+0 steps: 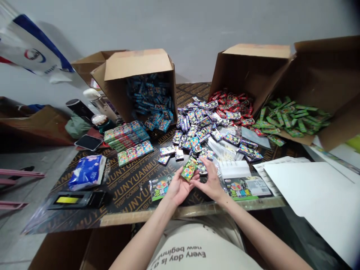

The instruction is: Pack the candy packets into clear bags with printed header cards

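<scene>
On the desk [135,187], a cardboard box [137,71] lies on its side behind and left of the heap of foil packets [194,129], and a second box [250,71] lies behind and right of it. Flat stacks of packets [128,142] sit just left of the heap, a tissue pack [87,172] farther left, and white sheets [306,183] in front and to its right.

Two hands [209,182], one phone [88,142], one packet of tissues [87,172]

The packets [194,129] are glossy plastic, the board [126,187] smooth filmed plywood, the boxes [137,65] matt brown cardboard.
</scene>
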{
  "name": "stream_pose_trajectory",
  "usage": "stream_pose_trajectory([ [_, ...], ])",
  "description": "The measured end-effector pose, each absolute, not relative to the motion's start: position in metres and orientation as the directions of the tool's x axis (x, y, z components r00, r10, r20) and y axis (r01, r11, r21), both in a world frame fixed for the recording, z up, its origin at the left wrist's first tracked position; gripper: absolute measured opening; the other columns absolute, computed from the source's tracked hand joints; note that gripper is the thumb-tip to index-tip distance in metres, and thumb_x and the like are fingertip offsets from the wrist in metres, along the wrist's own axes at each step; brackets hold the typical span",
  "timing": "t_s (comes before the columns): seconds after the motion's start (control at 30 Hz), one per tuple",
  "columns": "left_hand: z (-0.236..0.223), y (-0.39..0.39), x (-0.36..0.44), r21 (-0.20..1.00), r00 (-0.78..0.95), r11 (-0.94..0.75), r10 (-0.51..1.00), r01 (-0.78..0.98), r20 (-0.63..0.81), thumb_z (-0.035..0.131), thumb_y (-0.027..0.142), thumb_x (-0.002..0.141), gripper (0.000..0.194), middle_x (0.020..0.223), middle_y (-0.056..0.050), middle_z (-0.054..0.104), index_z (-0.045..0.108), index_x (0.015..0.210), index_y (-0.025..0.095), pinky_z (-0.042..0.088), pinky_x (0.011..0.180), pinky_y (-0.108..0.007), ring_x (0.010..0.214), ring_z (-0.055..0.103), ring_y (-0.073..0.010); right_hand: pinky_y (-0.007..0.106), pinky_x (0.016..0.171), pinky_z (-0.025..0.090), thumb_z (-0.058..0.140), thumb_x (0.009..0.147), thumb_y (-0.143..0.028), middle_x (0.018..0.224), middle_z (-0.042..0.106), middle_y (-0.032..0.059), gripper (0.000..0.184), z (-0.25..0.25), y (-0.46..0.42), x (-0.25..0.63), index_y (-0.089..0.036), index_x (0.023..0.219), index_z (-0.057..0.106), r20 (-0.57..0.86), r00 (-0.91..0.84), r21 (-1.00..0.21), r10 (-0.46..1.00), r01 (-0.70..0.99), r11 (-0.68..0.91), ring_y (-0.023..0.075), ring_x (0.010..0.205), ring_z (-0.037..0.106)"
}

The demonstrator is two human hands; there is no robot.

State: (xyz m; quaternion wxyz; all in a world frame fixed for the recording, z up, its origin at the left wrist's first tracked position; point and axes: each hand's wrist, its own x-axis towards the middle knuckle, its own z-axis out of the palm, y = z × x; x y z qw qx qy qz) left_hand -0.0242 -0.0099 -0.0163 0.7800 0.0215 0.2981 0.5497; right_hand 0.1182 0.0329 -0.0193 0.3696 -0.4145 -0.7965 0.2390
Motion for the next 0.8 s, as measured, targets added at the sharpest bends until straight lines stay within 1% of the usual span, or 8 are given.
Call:
stream_pose_trajectory([
  [0.13, -0.016, -0.013, -0.015, 0.403, 0.216, 0.401, 0.876, -0.823, -0.431, 0.045, 0.036, 0.087, 0.037, 0.091, -0.011, 0.069, 0.057, 0.11, 0.011, 0.05, 0.082, -0.037, 0.082, 0.066, -0.0209, 0.046, 0.1, 0.03, 0.068, 0.065, -0.027, 0.128, 0.044, 0.0081, 0.073, -0.023, 0.028, 0.114, -0.026, 0.13, 0.035, 0.4, -0.401, -0.707, 0.824, 0.437, 0.556, 0.0287, 0.12, 0.038],
  [0.33, -0.013, -0.02, -0.025, 0.602, 0.091, 0.371, 0.892, -0.707, -0.443, 0.059, 0.026, 0.078, 0.024, 0.086, -0.01, 0.07, 0.063, 0.095, 0.01, 0.052, 0.074, -0.035, 0.076, 0.065, -0.0198, 0.04, 0.106, 0.028, 0.068, 0.061, -0.021, 0.134, 0.038, 0.0059, 0.081, -0.012, 0.038, 0.126, -0.026, 0.133, 0.03, 0.28, -0.562, -0.846, 0.778, 0.238, 0.476, 0.0243, 0.124, 0.036],
  [0.43, -0.011, -0.022, -0.033, 0.694, 0.128, 0.406, 0.9, -0.595, -0.417, 0.062, 0.028, 0.074, 0.024, 0.082, -0.009, 0.069, 0.065, 0.089, 0.01, 0.052, 0.068, -0.031, 0.072, 0.063, -0.0177, 0.039, 0.104, 0.031, 0.07, 0.059, -0.02, 0.134, 0.038, 0.006, 0.085, -0.01, 0.04, 0.131, -0.026, 0.133, 0.029, 0.248, -0.606, -0.877, 0.756, 0.19, 0.441, 0.0238, 0.123, 0.037],
  [0.53, -0.011, -0.022, -0.036, 0.777, 0.187, 0.429, 0.903, -0.461, -0.387, 0.064, 0.032, 0.072, 0.026, 0.077, -0.008, 0.068, 0.066, 0.085, 0.009, 0.051, 0.067, -0.029, 0.069, 0.062, -0.0161, 0.038, 0.103, 0.031, 0.071, 0.057, -0.022, 0.136, 0.035, 0.0072, 0.094, -0.008, 0.038, 0.132, -0.025, 0.137, 0.022, 0.221, -0.651, -0.889, 0.727, 0.171, 0.424, 0.0243, 0.124, 0.035],
  [0.6, -0.011, -0.021, -0.037, 0.831, 0.204, 0.436, 0.899, -0.345, -0.387, 0.063, 0.036, 0.071, 0.03, 0.074, -0.007, 0.067, 0.066, 0.084, 0.01, 0.05, 0.068, -0.029, 0.067, 0.061, -0.0155, 0.038, 0.102, 0.031, 0.07, 0.057, -0.021, 0.135, 0.037, 0.0069, 0.091, -0.005, 0.036, 0.132, -0.025, 0.135, 0.025, 0.221, -0.667, -0.879, 0.712, 0.181, 0.442, 0.0241, 0.123, 0.037],
  [0.7, -0.01, -0.018, -0.044, 0.903, 0.161, 0.397, 0.914, -0.164, -0.373, 0.058, 0.045, 0.073, 0.036, 0.072, -0.006, 0.066, 0.067, 0.083, 0.011, 0.048, 0.069, -0.031, 0.066, 0.06, -0.0169, 0.038, 0.099, 0.033, 0.068, 0.056, -0.022, 0.124, 0.047, 0.0061, 0.076, -0.005, 0.036, 0.136, -0.024, 0.125, 0.038, 0.276, -0.647, -0.812, 0.711, 0.239, 0.533, 0.0245, 0.115, 0.044],
  [0.77, -0.01, -0.016, -0.056, 0.964, 0.053, 0.249, 0.966, 0.09, -0.254, 0.057, 0.048, 0.073, 0.041, 0.08, -0.007, 0.066, 0.067, 0.091, 0.013, 0.046, 0.076, -0.034, 0.077, 0.06, -0.0208, 0.041, 0.099, 0.029, 0.069, 0.055, -0.027, 0.118, 0.052, 0.0067, 0.071, -0.011, 0.041, 0.141, -0.023, 0.12, 0.043, 0.332, -0.614, -0.724, 0.716, 0.32, 0.611, 0.0265, 0.111, 0.047],
  [0.8, -0.011, -0.016, -0.063, 0.95, 0.018, 0.149, 0.987, 0.274, -0.16, 0.059, 0.049, 0.07, 0.045, 0.09, -0.009, 0.066, 0.065, 0.098, 0.015, 0.043, 0.081, -0.036, 0.086, 0.059, -0.0238, 0.044, 0.1, 0.026, 0.07, 0.055, -0.031, 0.117, 0.054, 0.0075, 0.071, -0.015, 0.045, 0.145, -0.023, 0.12, 0.043, 0.353, -0.597, -0.673, 0.72, 0.372, 0.639, 0.0277, 0.11, 0.048],
])
